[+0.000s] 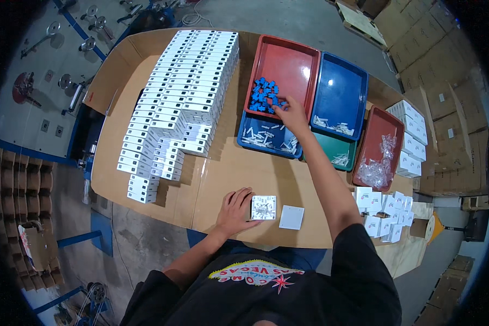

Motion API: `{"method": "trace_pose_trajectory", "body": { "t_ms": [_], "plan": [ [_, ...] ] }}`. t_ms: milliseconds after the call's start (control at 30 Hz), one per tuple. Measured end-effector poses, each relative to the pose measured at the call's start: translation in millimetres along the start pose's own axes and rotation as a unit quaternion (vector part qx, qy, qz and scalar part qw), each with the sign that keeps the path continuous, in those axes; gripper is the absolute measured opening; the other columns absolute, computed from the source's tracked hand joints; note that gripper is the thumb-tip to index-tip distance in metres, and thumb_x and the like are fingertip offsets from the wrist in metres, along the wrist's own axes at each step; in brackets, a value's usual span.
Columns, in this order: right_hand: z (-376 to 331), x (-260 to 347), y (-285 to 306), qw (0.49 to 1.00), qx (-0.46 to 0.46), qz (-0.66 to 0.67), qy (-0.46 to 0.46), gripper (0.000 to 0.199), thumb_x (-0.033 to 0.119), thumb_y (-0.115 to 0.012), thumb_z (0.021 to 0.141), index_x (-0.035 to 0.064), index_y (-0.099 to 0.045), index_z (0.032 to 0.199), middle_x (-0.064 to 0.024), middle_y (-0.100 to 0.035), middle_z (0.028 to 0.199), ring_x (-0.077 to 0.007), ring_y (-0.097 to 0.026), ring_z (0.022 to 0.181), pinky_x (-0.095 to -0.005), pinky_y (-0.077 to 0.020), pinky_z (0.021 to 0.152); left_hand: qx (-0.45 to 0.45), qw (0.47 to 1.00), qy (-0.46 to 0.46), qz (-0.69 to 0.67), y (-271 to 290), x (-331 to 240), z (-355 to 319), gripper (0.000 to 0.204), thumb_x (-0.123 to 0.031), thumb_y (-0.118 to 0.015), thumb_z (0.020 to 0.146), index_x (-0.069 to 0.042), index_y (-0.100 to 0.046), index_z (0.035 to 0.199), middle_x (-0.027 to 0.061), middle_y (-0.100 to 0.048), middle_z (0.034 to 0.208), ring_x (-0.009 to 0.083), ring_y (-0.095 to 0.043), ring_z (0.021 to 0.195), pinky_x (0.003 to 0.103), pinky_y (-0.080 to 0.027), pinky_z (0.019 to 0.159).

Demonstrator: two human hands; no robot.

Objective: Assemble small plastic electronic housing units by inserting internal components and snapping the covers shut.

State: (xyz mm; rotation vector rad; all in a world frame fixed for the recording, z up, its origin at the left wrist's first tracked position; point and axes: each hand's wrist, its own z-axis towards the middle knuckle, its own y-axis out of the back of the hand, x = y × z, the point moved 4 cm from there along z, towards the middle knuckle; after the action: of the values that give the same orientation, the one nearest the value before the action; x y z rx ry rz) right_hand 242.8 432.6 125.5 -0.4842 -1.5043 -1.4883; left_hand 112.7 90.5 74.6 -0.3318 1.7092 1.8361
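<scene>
My left hand point(236, 211) lies on the cardboard with its fingers apart, next to a white square housing point(263, 207) whose open face shows inner parts. Its thumb is at the housing's near left corner. Just right of that housing a flat white square cover point(291, 217) lies by itself. My right hand point(291, 114) reaches forward into the far red tray point(288, 54), fingertips pinched at the right edge of a heap of small blue plastic pieces point(263, 95). A blue piece shows at the fingertips, partly covered by them.
Tall rows of stacked white housings point(195, 81) stand at the left. Small white strips lie in a near blue tray point(250, 145), a far blue tray point(339, 81) and a green tray point(323, 142). Another red tray point(372, 141) holds clear plastic bags; white boxes point(383, 209) sit rightward.
</scene>
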Motion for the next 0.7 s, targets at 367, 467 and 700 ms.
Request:
{"method": "trace_pose_trajectory", "body": {
  "t_ms": [367,467,700],
  "plan": [
    [-182,86,24,0.76,0.112,0.62,-0.158,0.049,0.011,-0.065,0.1,-0.0019,-0.052,0.146,-0.0104,-0.069,0.12,-0.0127,-0.055,0.078,-0.0289,-0.0434,0.072,-0.003,1.0,-0.001,0.018,-2,7,-1,0.089,-0.058,-0.079,0.075,-0.004,-0.052,0.14,0.0145,-0.051,0.143,0.0285,-0.044,0.139,0.049,-0.03,0.118],
    [-208,87,18,0.716,0.127,0.667,-0.164,0.053,0.014,-0.064,0.102,-0.0024,-0.048,0.149,-0.0116,-0.066,0.125,-0.0118,-0.052,0.075,-0.0286,-0.0408,0.071,-0.003,1.0,0.005,0.023,-1,6,2,0.091,-0.057,-0.079,0.075,-0.004,-0.05,0.143,0.0146,-0.051,0.144,0.0279,-0.044,0.14,0.049,-0.03,0.118],
    [-232,97,16,0.664,0.133,0.721,-0.148,0.05,0.013,-0.057,0.105,0.0003,-0.046,0.151,-0.0127,-0.066,0.123,-0.0121,-0.052,0.074,-0.0278,-0.0417,0.068,-0.009,1.0,-0.001,0.019,0,3,2,0.091,-0.057,-0.079,0.075,-0.003,-0.051,0.142,0.0125,-0.05,0.149,0.0277,-0.043,0.142,0.05,-0.029,0.118]
  ]
}}
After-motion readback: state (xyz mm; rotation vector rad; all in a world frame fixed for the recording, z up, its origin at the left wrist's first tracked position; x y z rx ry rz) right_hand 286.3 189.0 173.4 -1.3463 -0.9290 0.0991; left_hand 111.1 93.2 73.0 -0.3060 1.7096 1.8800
